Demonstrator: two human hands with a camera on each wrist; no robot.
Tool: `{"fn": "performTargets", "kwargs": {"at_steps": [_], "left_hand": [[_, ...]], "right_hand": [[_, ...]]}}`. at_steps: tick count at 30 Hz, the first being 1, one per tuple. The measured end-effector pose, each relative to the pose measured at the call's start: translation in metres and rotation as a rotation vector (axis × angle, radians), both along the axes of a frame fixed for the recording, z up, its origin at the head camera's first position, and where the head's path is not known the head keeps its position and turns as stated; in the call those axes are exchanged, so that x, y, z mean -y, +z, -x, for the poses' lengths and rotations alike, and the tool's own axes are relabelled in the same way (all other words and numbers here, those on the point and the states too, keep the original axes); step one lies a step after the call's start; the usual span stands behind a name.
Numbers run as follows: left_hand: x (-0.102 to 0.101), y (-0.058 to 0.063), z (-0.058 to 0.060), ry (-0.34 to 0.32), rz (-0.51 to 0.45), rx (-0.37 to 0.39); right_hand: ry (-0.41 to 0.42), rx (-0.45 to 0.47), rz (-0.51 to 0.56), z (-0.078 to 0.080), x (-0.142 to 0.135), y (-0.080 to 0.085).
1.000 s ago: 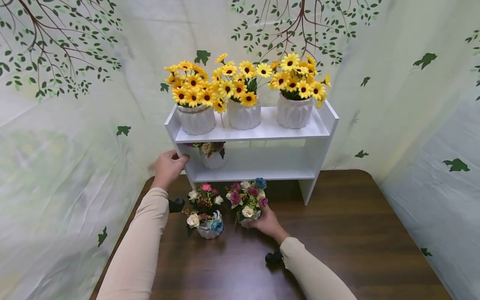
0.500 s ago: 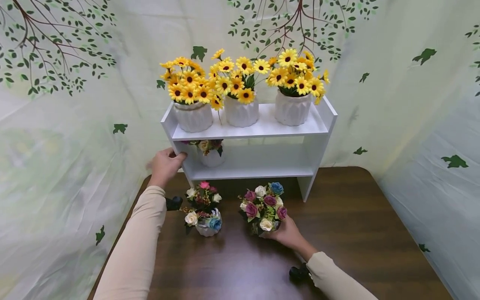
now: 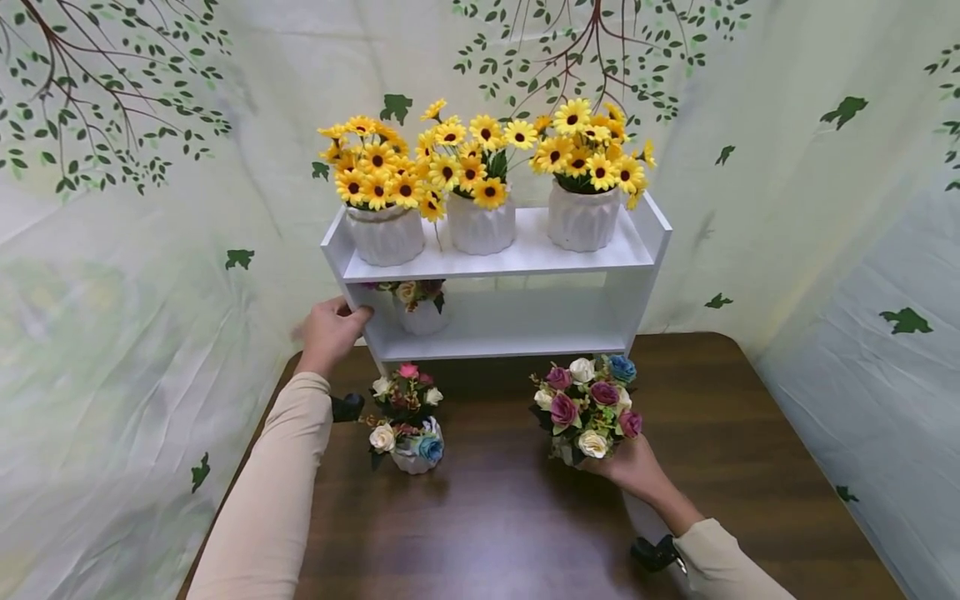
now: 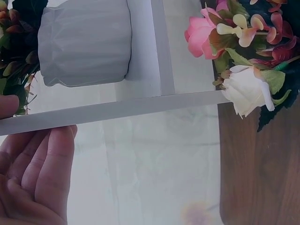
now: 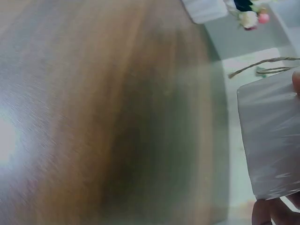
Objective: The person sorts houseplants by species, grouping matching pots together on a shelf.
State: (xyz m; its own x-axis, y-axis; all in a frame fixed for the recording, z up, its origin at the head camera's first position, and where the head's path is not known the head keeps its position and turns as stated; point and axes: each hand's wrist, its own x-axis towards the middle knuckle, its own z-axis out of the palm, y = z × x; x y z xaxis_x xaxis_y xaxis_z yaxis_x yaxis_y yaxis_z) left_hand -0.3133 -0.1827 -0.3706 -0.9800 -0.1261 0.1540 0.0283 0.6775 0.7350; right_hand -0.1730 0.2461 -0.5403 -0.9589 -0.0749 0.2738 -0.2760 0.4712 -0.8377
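Observation:
My left hand [image 3: 330,333] grips the left side panel of a white two-tier shelf [image 3: 536,343]. In the left wrist view its fingers [image 4: 54,159] lie on the outer face of the panel [image 4: 108,110], with the thumb tip [image 4: 8,105] on the other side. With my right hand [image 3: 637,475] I hold a flower pot [image 5: 269,140] of purple, white and blue roses [image 3: 588,404] over the table, in front of the shelf's right part. Fingers show at both ends of the pot's wall in the right wrist view.
A second rose pot [image 3: 416,457] stands on the brown table [image 3: 487,533], front left of the shelf. Another potted bouquet [image 3: 423,317] sits at the left of the lower tier. Three yellow daisy pots [image 3: 480,223] line the top. Leaf-printed cloth [image 3: 285,125] hangs behind.
My right hand has carried the rose pot rightward, away from the other pot on the table. My left hand has kept its grip on the shelf panel.

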Motion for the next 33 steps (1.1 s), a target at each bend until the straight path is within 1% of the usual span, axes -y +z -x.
{"fn": "performTargets", "kwargs": {"at_steps": [4,7,11,15,17,19,23,26,28,33], "left_hand": [[0.001,0.001,0.000,-0.004,-0.003,-0.002],[0.001,0.001,0.000,0.000,-0.001,-0.002],[0.001,0.001,0.000,0.005,0.007,-0.006],[0.001,0.000,0.001,0.003,0.004,0.002],[0.001,0.000,0.001,0.001,0.003,0.005],[0.001,0.001,0.001,-0.002,0.000,0.010],[0.002,0.002,0.001,-0.001,0.008,0.014],[0.002,0.002,0.000,-0.001,0.014,0.018],[0.002,0.003,0.000,-0.008,0.012,0.020],[0.002,0.002,0.000,-0.018,0.002,0.034]], "right_hand": [[0.029,-0.027,0.068,0.003,-0.007,0.013],[0.046,-0.027,0.110,0.005,-0.010,0.020],[0.043,-0.029,0.112,0.008,-0.012,0.027],[0.058,-0.061,0.117,0.012,-0.012,0.036],[0.055,-0.068,0.099,0.014,-0.011,0.044],[0.044,-0.055,0.073,0.015,-0.009,0.051],[-0.013,0.008,-0.027,0.015,-0.003,0.064],[-0.020,0.044,-0.047,0.018,0.003,0.073],[-0.021,0.046,-0.061,0.022,0.007,0.079],[-0.017,0.038,-0.105,0.038,0.015,0.097]]}}
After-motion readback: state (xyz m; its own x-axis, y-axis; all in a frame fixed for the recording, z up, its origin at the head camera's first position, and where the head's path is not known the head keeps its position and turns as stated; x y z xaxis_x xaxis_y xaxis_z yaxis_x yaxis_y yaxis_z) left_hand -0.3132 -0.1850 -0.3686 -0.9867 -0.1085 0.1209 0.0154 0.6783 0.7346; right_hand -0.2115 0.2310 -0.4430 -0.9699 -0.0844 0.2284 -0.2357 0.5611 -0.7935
